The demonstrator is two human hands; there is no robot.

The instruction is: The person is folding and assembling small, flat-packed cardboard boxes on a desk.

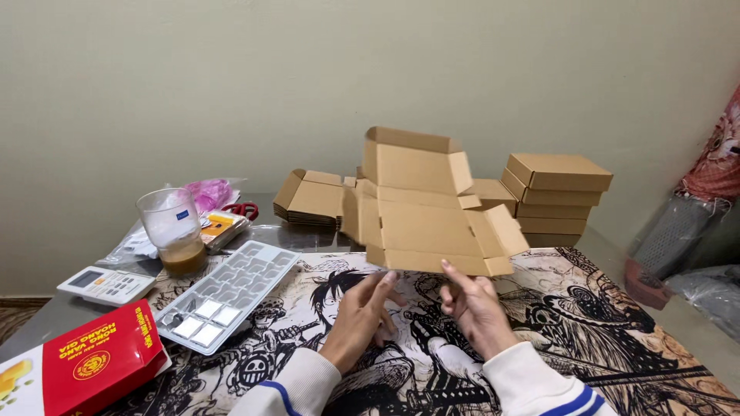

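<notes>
Box blank [420, 208] mid-frame, half-folded. Left hand [362, 316], right hand [474, 308] fingers spread, touching bottom flap; grip unclear. Folding step; side flaps need tucking.

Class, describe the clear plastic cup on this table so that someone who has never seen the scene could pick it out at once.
Start at the table's left side, beyond the red carton and the white compartment tray. The clear plastic cup stands upright just past the tray's far left corner, beside a white remote control. It alone is see-through, with brown liquid at the bottom.
</notes>
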